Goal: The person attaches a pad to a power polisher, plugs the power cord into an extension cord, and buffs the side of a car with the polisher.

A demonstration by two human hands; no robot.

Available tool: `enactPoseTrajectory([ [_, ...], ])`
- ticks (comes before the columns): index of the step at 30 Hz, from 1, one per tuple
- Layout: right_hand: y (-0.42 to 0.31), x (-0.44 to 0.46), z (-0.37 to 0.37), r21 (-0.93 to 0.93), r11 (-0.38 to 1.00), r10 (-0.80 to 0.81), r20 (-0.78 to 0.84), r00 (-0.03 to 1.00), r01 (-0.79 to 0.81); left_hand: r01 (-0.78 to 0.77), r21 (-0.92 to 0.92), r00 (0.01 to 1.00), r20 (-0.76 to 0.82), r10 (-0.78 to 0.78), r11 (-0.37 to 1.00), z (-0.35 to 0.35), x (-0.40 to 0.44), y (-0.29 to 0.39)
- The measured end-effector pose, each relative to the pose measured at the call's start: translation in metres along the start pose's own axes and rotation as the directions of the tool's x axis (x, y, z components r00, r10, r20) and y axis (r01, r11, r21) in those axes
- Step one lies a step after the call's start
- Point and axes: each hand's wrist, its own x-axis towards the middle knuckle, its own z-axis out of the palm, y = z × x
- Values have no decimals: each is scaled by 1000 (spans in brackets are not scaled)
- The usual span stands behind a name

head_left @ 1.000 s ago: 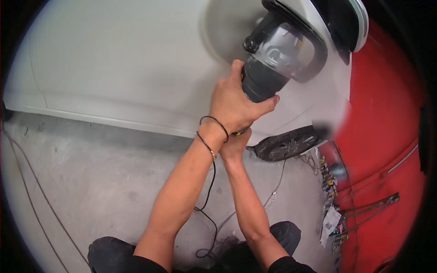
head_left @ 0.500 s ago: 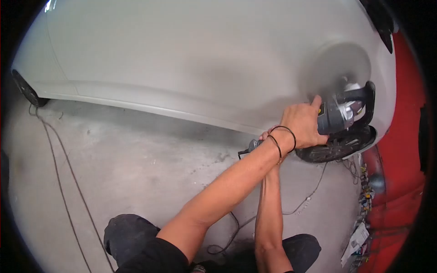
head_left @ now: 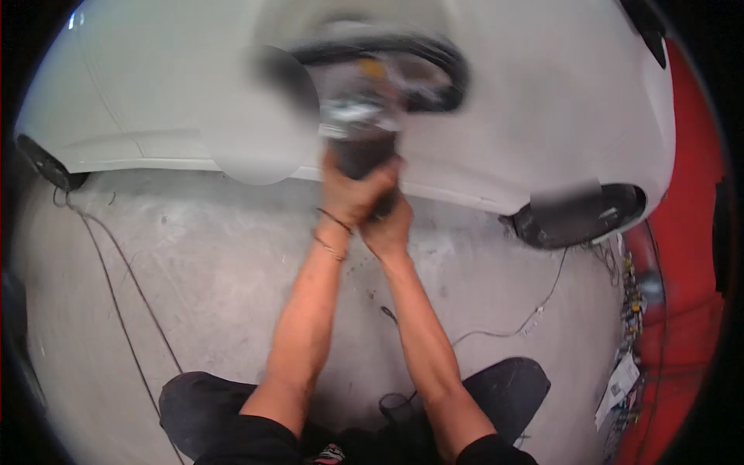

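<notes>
A car polisher [head_left: 364, 153] with a black loop handle [head_left: 457, 81] and a silvery head is held up in front of the white car's side panel [head_left: 496, 124]. Motion smears it, and its round pad is mostly hidden, so contact with the panel is hard to judge. My left hand [head_left: 353, 190], with dark bands at the wrist, is closed around the polisher's dark body. Just behind and to the right, my right hand [head_left: 390, 226] wraps the rear end of the same tool.
Car wheels [head_left: 581, 217] [head_left: 50, 163] stand at right and left. Cords [head_left: 116, 310] [head_left: 504, 334] run over the grey concrete floor [head_left: 225, 287]. Along the right lie small items and a paper sheet [head_left: 618, 390], beside a red surface [head_left: 694, 256]. My bent knees [head_left: 508, 395] frame the floor below.
Both hands have carried the polisher left and upward, from above the right wheel to the middle of the panel. My forearms, crossed before, now run side by side.
</notes>
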Motion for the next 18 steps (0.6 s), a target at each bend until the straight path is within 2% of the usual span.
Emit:
enactPoseTrajectory([
  [2,-42,8,12,-41,990,139,151,979,-134,-88,-53,995,-45,85,995,-28,5,28],
  [4,-71,7,23,-118,981,179,229,957,-155,-130,-86,987,-102,121,988,-50,4,44],
  [7,-89,0,31,-148,961,269,293,918,-234,-98,-107,986,-143,82,989,-66,-7,53],
  [9,-80,-15,38,-195,946,302,256,918,-257,-62,-23,991,-117,59,998,-75,-17,45],
  [12,-58,-43,34,-217,941,299,172,939,-260,12,-12,996,-91,-13,1000,-74,-37,19],
  [13,-36,-63,28,-194,931,335,107,936,-311,19,59,996,-87,-14,998,-72,-48,-4],
  [15,-5,-84,20,-67,956,288,32,957,-286,50,167,998,-52,-41,985,-64,-64,-40],
  [18,24,-103,5,98,965,249,-82,965,-241,54,256,998,30,-63,965,-25,-75,-40],
])
